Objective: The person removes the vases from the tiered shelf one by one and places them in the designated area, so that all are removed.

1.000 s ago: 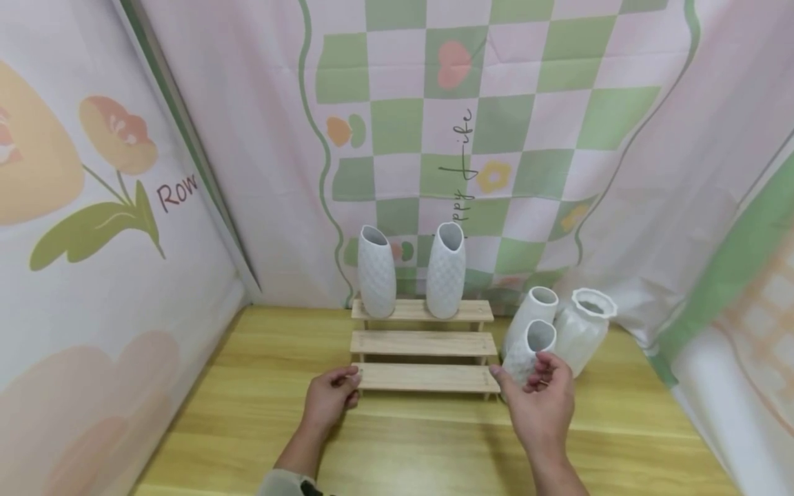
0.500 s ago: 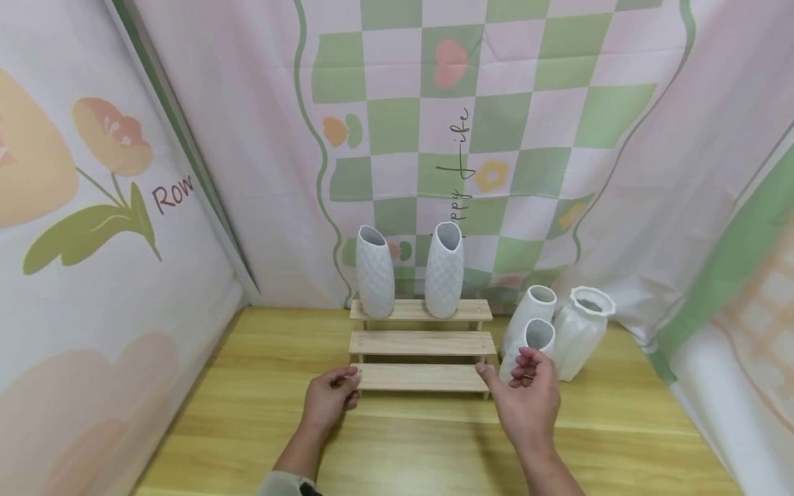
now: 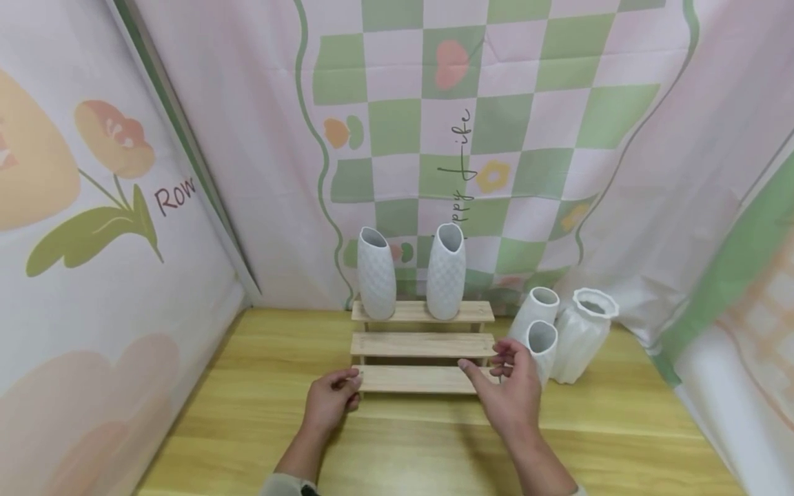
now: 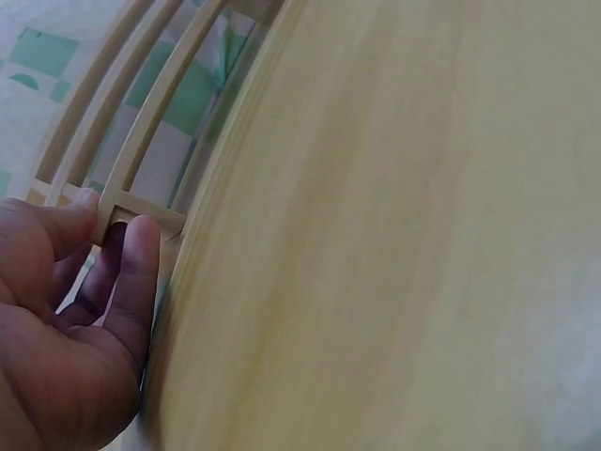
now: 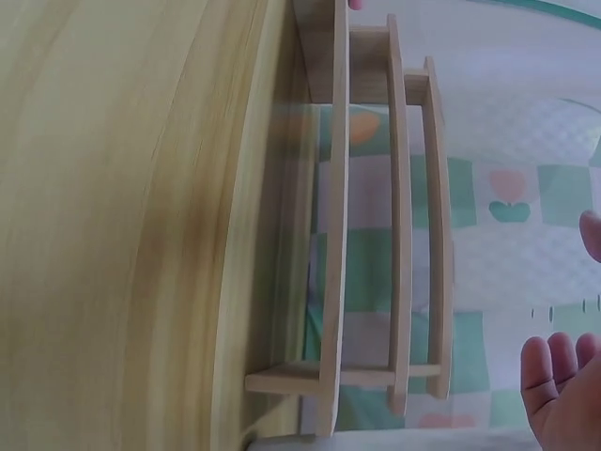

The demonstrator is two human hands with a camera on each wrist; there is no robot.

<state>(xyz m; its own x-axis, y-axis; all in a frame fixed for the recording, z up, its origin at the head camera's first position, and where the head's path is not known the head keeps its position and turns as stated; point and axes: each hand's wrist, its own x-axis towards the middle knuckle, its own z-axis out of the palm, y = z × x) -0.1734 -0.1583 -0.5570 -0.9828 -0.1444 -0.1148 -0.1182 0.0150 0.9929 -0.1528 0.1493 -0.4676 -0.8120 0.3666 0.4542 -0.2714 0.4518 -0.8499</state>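
A three-step wooden shelf stand [image 3: 412,378] rests on the table in the head view. My left hand [image 3: 327,401] pinches the left end of its lowest step; in the left wrist view the thumb and index finger [image 4: 137,268] close around that corner. Two white textured vases, one on the left [image 3: 376,279] and one on the right [image 3: 446,275], stand upright on the top step. My right hand [image 3: 513,399] hovers before the stand's right end, thumb and fingers spread and nothing between them. In the right wrist view its fingertips [image 5: 537,352] show apart from the steps.
Right of the stand are a short white vase [image 3: 543,344], partly behind my right hand, a taller white vase [image 3: 526,317] and a fluted vase with a wavy rim [image 3: 579,344]. A patterned curtain [image 3: 446,138] hangs behind the wooden table [image 3: 260,358].
My right hand has moved left, from beside the short vase to in front of the stand's right end. The left hand keeps its pinch on the stand, and the vases stay put.
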